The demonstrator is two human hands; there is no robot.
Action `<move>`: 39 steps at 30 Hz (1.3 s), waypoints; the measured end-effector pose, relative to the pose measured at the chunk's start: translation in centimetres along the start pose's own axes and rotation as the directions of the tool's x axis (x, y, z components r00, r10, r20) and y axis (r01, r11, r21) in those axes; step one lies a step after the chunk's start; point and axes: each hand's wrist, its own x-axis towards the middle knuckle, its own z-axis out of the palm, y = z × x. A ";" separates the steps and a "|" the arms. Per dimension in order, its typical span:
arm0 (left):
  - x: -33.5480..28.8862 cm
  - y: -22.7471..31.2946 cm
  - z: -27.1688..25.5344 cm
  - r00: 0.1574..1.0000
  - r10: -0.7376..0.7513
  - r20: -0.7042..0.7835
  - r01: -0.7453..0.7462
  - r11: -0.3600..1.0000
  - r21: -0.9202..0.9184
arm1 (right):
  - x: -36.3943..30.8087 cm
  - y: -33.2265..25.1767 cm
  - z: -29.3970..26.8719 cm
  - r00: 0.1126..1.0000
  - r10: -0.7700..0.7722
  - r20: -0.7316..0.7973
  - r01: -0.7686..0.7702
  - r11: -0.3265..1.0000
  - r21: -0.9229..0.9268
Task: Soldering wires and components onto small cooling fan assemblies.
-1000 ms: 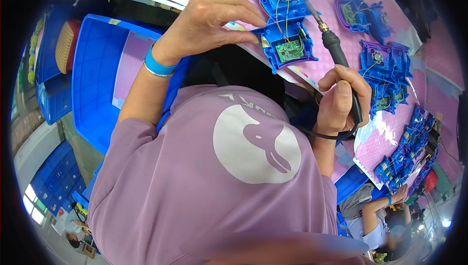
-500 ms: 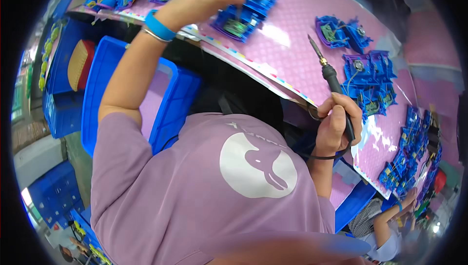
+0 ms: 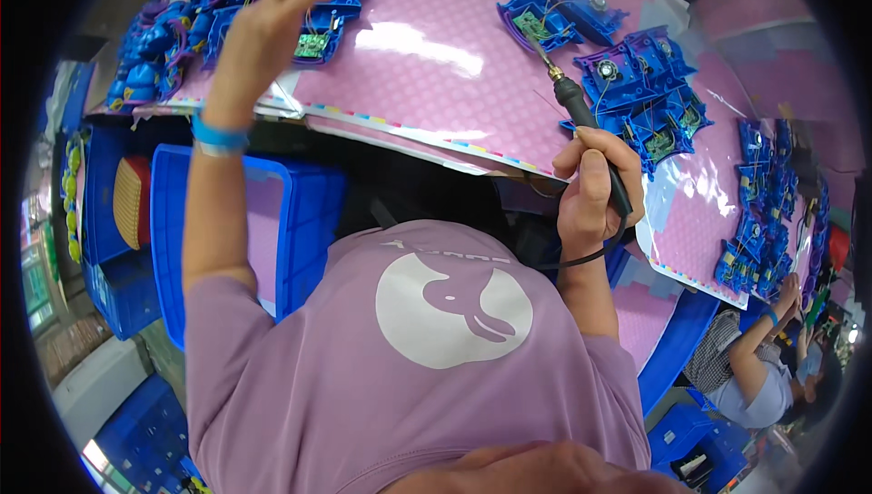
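Observation:
My left hand [image 3: 259, 40] is over the upper left of the table, fingers drawn together and somewhat blurred; whether they pinch anything is hidden. Beneath and beside its fingertips lies a blue plastic shell half [image 3: 341, 8] with a round silver part and a green circuit board [image 3: 312, 45]. In my right hand [image 3: 595, 181] is a black-handled soldering iron [image 3: 570, 94], gripped like a pen, its cord trailing below. The iron's tip points up and left, close to the front edge of another blue shell [image 3: 536, 26] with a green board; contact cannot be made out.
More blue shells with wires [image 3: 645, 85] lie to the right, and a pile of blue parts [image 3: 150, 63] sits at the far left. A blue crate [image 3: 304, 231] stands below the table edge. At the lower right, another person's arm [image 3: 758, 335] reaches toward the table.
My view has turned. My left hand and the shell under it are now farther left, nearer the pile. The iron's tip has come closer to the shells on the right.

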 end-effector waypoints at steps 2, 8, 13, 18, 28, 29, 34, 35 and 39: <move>0.0 7.3 -0.5 0.986 0.109 -0.122 -0.124 0.985 -0.118 | 0.4 0.7 0.2 0.998 -0.003 -0.067 0.005 1.000 0.024; 5.9 11.7 4.3 0.972 0.178 -0.155 -0.197 0.973 -0.117 | 2.7 1.4 0.5 0.980 -0.007 -0.196 0.018 0.998 0.056; 10.4 6.1 12.3 0.985 0.015 -0.171 -0.117 0.785 -0.608 | 2.4 1.5 0.3 0.972 0.018 -0.234 -0.006 0.999 0.053; 10.3 8.0 12.4 0.974 0.126 0.188 0.046 0.704 -0.708 | 2.3 1.3 -1.5 0.965 -0.021 -0.260 0.021 1.000 -0.002; 12.0 8.8 14.3 0.932 0.361 0.033 -0.256 0.720 -0.646 | 2.6 1.4 -2.0 0.979 -0.023 -0.204 0.033 0.998 0.046; 12.0 9.3 13.9 0.927 0.368 0.074 -0.250 0.751 -0.611 | 2.6 1.3 -2.0 0.977 -0.022 -0.213 0.028 0.999 0.027; 11.0 10.3 13.8 0.946 0.303 0.112 -0.179 0.780 -0.600 | 1.9 0.6 -2.1 0.971 -0.031 -0.239 0.022 0.999 -0.042; 10.4 10.4 13.2 0.948 0.302 0.100 -0.180 0.768 -0.615 | 1.7 0.3 -2.0 0.970 -0.039 -0.238 0.028 0.998 -0.049; 9.0 11.1 12.9 0.961 0.274 0.033 -0.204 0.785 -0.584 | 1.1 -0.3 -1.6 0.970 -0.027 -0.243 0.018 0.999 -0.041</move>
